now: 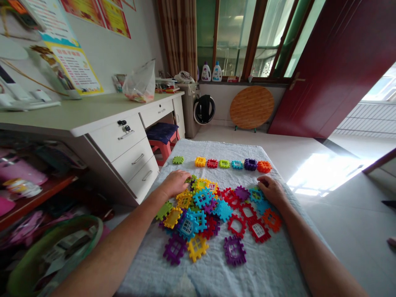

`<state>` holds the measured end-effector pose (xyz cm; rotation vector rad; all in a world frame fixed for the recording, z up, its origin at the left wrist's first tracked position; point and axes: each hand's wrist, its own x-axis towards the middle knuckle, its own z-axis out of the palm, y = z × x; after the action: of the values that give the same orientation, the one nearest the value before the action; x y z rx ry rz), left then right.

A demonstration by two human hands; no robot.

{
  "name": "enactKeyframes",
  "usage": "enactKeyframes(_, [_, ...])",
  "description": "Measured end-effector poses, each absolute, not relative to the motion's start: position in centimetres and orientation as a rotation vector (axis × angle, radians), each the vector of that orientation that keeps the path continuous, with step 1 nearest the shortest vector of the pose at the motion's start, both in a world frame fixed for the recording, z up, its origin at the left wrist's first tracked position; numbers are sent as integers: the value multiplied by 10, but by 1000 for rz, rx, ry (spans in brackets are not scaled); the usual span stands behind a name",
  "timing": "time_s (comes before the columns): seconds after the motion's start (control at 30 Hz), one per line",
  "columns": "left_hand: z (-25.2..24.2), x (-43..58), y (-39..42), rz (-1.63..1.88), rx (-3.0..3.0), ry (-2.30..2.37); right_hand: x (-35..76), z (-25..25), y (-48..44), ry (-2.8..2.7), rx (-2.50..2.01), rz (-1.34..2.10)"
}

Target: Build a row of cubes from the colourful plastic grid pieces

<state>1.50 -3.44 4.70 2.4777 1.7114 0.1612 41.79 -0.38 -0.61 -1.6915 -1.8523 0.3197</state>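
Presently both my hands are over the cloth-covered table (262, 272), arms coming in from either side of a loose heap of interlocking plastic tiles (202, 198). My left hand (175, 182) is at the heap's far left, fingertips at a small green piece (193, 178); whether they grip it or only touch it, I cannot tell. My right hand (274, 190) is at the far right, fingers loosely bent and parted, nothing seen in them, just beside a light-blue and green tile (256, 194). Red frames lie toward my right; a purple tile (234, 250) sits apart, nearest me. Beyond the heap, a row of pieces: yellow (200, 161), red, lime, light blue, dark purple, orange (264, 166). Left of these, apart, one flat green tile (178, 159).
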Motion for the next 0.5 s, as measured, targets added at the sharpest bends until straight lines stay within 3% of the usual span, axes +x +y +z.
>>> enactKeyframes(0.23, [53,1,-10,264,2277,1802,418,-5,-5,-1852,-1709,310])
enactKeyframes(0.5, [47,-5,18,-3,2283,1859,418,-5,-5,-1856,-1683,317])
